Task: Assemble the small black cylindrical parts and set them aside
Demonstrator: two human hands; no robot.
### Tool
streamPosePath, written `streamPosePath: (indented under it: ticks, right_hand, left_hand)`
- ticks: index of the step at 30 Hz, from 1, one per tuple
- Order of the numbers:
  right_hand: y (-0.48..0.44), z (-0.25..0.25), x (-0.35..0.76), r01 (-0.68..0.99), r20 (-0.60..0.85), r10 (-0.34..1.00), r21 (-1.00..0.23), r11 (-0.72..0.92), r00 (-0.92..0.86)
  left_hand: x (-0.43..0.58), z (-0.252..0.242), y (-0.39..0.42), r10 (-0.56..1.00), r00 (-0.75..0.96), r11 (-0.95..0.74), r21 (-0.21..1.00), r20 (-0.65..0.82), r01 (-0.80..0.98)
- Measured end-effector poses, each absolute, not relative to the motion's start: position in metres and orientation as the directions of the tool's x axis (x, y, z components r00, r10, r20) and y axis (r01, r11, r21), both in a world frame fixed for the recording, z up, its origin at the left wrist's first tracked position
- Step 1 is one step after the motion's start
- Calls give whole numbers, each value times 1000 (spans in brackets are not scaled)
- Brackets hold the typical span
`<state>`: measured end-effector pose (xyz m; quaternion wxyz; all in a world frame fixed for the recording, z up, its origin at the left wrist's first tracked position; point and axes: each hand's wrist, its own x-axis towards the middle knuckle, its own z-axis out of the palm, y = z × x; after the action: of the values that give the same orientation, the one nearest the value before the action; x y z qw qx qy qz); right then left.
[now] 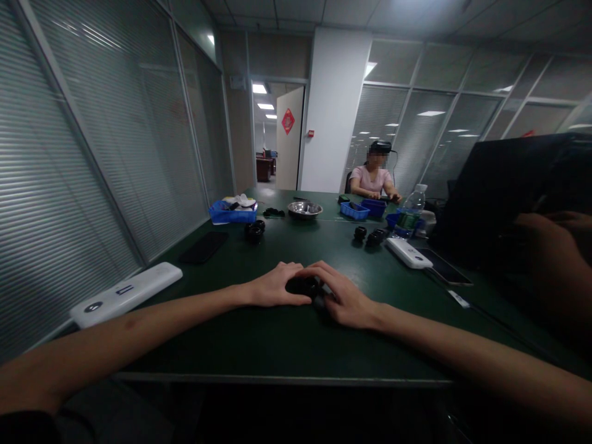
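Note:
My left hand (276, 286) rests on the green table (222, 345), its thumb and fingers curved around the near and far sides of small black round parts (309, 286). From the other side my right hand (348, 298) bends its fingers over the same parts, the thumb close to the tabletop. The fingertips of both hands meet at the far side. The parts look glossy and dark; their exact kind and number are hidden by my fingers.
Black round pieces (254, 231) lie farther left, others (375, 237) right. Behind are a steel bowl (305, 211) and blue baskets (234, 214). White power banks (127, 296), phones (204, 246), a bottle (411, 213) and a dark screen (499, 197) flank me. A person (371, 182) sits opposite; another's hand (550, 240) shows right.

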<state>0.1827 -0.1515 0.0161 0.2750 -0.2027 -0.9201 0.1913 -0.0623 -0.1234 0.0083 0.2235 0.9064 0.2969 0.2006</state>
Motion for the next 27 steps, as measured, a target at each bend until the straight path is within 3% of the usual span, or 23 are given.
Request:
streamPosePath:
  ticks: [27]
  right_hand:
    - [-151,15,183,282,423,478,-446,849,-770]
  left_hand:
    - [-63,8,-124,642,739,-703,542,206,460]
